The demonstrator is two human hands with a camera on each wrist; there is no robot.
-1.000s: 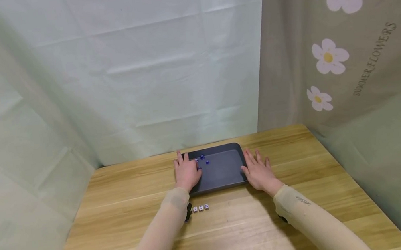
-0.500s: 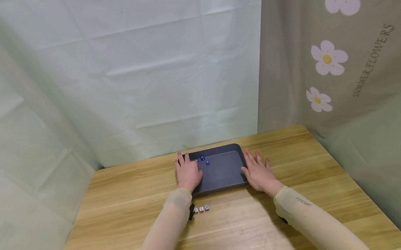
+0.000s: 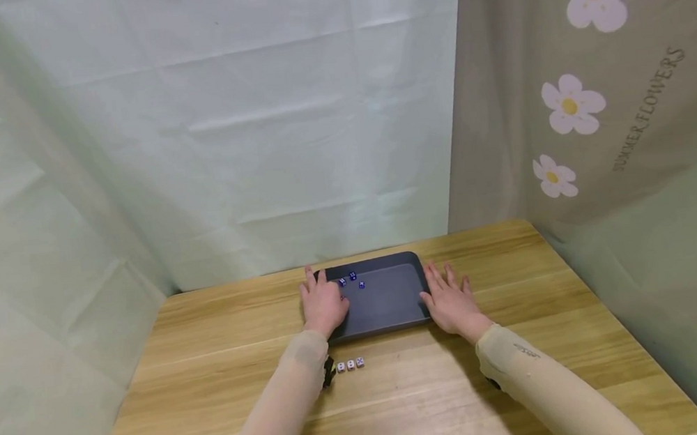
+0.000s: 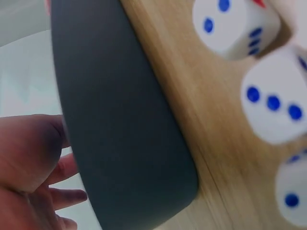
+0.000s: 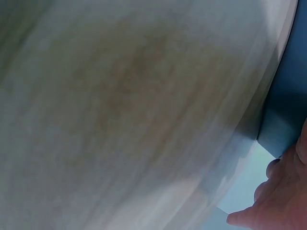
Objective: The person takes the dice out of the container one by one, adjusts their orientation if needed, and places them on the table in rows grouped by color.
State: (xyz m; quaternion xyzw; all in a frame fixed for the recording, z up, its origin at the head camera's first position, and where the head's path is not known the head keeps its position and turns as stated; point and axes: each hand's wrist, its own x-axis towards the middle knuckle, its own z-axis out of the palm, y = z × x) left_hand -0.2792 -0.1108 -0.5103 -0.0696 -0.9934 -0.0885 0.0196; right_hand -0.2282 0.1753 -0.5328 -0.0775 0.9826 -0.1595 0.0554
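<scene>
A dark grey rectangular tray (image 3: 390, 297) lies near the far edge of the table, with several blue dice (image 3: 353, 276) in its left part. My left hand (image 3: 324, 305) spans the tray's left end, fingers stretched toward the far corner and thumb over the inside, partly covering the dice. At the opposite end my right hand (image 3: 451, 302) rests against the outer wall, fingers extended and thumb at the rim. In the left wrist view, the left hand (image 4: 31, 167) shows beyond the tray's wall (image 4: 115, 110). The right wrist view catches the right hand (image 5: 283, 196) beside the tray's corner (image 5: 285, 105).
White dice (image 3: 351, 365) stand in a row on the wooden table (image 3: 403, 394), in front of the tray by the left wrist. They show large, with blue dots, in the left wrist view. Pale cloth (image 3: 291, 146) hangs behind the table, and a flowered curtain (image 3: 500, 91) at right.
My left hand shifts slightly right, then back left along the tray's end, uncovering a little more of the blue dice. The right hand and tray stay nearly still.
</scene>
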